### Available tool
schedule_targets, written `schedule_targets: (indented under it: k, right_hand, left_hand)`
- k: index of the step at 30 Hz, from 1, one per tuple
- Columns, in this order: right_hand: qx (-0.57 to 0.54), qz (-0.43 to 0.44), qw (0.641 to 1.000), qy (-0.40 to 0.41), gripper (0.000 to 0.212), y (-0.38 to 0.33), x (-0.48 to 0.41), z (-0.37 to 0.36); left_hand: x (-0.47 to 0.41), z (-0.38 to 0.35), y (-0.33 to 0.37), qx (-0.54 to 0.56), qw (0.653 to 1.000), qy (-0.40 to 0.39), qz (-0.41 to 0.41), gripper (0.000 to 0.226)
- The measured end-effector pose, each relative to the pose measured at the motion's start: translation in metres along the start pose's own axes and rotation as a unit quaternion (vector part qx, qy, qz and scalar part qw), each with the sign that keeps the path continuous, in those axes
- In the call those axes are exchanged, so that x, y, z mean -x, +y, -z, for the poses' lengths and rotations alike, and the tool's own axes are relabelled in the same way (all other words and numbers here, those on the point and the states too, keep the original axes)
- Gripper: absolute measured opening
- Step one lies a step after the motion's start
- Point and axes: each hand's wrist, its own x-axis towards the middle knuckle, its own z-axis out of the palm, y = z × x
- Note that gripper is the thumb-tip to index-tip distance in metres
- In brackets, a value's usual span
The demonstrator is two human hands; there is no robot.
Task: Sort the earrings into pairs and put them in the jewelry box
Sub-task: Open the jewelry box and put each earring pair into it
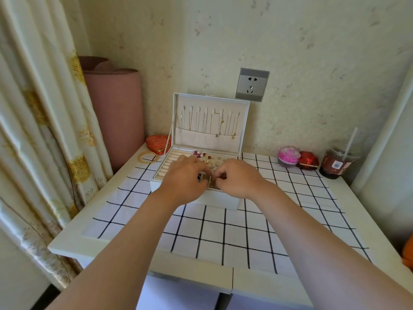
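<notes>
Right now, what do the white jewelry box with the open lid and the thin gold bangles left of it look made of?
White jewelry box: smooth matte shell, maybe faux leather; beige lining looks velvety. Thin gold bangles: glinting, probably metal.

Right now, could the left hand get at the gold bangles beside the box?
Probably yes. The bangles lie just left of the box, and nothing stands between them and the left hand. Its fingers seem busy inside the box, so it would have to let go first.

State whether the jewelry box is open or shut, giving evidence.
Open: the jewelry box has its lid upright, necklaces hanging inside it.
</notes>
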Motion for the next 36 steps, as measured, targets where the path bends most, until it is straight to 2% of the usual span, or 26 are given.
schedule_targets:
  k: [4,7,15,18,23,30,36]
  right_hand:
    - [0.057,0.037,0.998,0.006,0.033,-0.001,0.003,0.000]
    - [0.068,0.044,0.997,0.006,0.034,-0.001,0.002,-0.001]
    - [-0.082,-0.012,0.996,0.033,0.029,0.011,0.022,0.016]
    - [-0.090,-0.023,0.995,0.031,0.025,0.034,0.041,0.026]
    - [-0.064,-0.104,0.992,-0.042,0.022,0.085,0.086,0.047]
    - [-0.038,-0.208,0.962,-0.174,0.025,0.131,0.146,0.070]
    - [-0.031,-0.271,0.932,-0.237,0.029,0.154,0.173,0.078]
  left_hand:
    - [0.000,-0.002,-0.002,0.008,1.000,-0.021,0.000,0.017]
    - [-0.001,-0.002,-0.003,-0.003,0.999,-0.032,-0.001,0.018]
    - [-0.004,0.001,0.018,0.015,1.000,-0.026,0.003,0.026]
    - [-0.007,-0.004,0.043,0.029,0.999,-0.029,-0.019,0.025]
    - [-0.009,-0.023,0.101,0.066,0.992,-0.075,-0.073,0.018]
    - [-0.003,-0.067,0.174,0.023,0.953,-0.276,-0.125,0.023]
    - [0.005,-0.100,0.216,0.005,0.936,-0.321,-0.141,0.031]
